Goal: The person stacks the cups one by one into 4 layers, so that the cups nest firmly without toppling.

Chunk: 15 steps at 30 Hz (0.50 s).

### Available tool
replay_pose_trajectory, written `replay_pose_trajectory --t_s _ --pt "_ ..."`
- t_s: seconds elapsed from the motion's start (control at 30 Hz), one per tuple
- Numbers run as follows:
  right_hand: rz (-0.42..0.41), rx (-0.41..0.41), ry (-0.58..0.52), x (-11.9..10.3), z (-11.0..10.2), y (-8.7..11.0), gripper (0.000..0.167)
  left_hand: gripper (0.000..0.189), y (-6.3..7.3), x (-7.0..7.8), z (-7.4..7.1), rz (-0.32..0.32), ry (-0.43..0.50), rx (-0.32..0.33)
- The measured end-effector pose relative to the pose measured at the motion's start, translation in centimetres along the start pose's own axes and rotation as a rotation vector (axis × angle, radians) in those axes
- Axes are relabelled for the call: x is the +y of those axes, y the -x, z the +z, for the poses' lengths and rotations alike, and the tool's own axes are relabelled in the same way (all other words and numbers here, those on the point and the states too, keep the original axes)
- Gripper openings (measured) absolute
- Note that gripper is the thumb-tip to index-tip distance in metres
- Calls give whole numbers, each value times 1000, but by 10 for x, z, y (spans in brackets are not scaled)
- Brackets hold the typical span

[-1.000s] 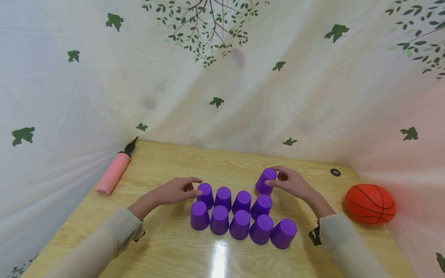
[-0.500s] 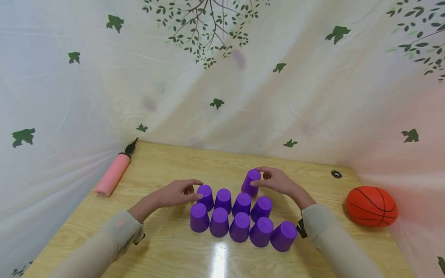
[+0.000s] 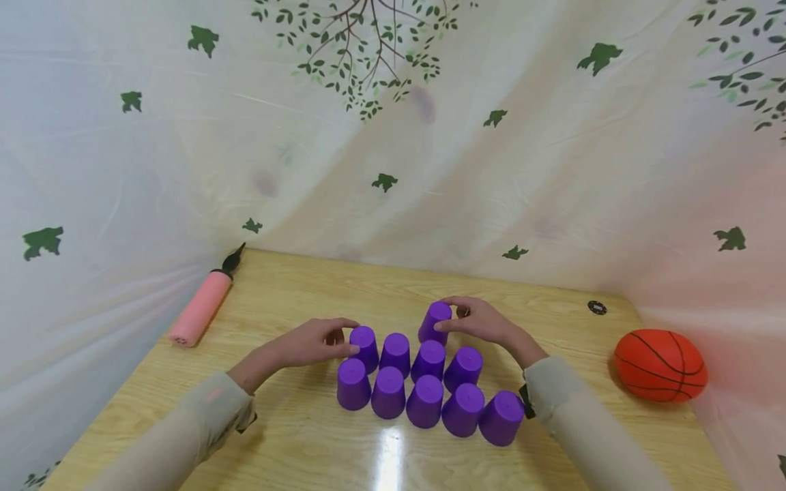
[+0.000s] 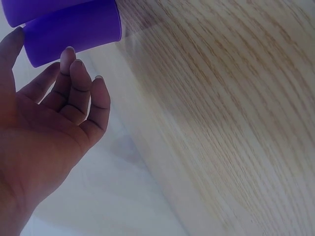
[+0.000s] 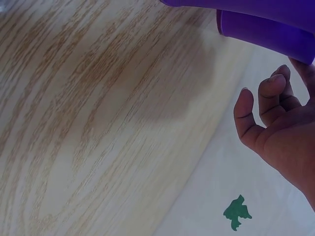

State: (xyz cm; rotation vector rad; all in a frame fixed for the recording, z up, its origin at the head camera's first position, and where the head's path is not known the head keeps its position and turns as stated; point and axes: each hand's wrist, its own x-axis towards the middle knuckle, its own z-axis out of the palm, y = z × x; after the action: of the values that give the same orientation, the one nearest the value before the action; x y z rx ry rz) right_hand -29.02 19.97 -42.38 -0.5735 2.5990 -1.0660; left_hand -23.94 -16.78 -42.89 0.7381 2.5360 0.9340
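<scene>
Several purple cups stand upside down in two rows at the middle of the table. My left hand [image 3: 313, 341] has thumb and index finger on either side of the leftmost cup [image 3: 366, 351] of the back row. In the left wrist view that purple cup [image 4: 78, 32] sits at the fingertips, the other fingers loosely bent. Behind the back row, my right hand [image 3: 482, 320] pinches another upside-down cup [image 3: 432, 324] near its top, slightly tilted. The front row ends at the right with a purple cup [image 3: 501, 417] below my right wrist.
A pink hand pump [image 3: 201, 307] with a black nozzle lies at the table's left edge. On the right rest an orange basketball-patterned ball [image 3: 660, 365] and a small black disc [image 3: 597, 307]. A pale curtain [image 3: 307, 170] with leaf prints hangs behind the wooden table [image 3: 295, 423].
My right hand has carried its cup leftward behind the back row, from the right end to behind the third cup. My left hand stays at the leftmost cup.
</scene>
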Motion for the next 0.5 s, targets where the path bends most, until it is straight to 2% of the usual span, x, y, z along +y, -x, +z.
replay_pose_trajectory --t_s 0.27,0.5 --pt "-3 -23 -5 0 0 -4 52 57 -2 -1 1 9 10 -7" --pt "2 -40 -6 0 1 -8 59 58 -2 -2 1 33 -16 3"
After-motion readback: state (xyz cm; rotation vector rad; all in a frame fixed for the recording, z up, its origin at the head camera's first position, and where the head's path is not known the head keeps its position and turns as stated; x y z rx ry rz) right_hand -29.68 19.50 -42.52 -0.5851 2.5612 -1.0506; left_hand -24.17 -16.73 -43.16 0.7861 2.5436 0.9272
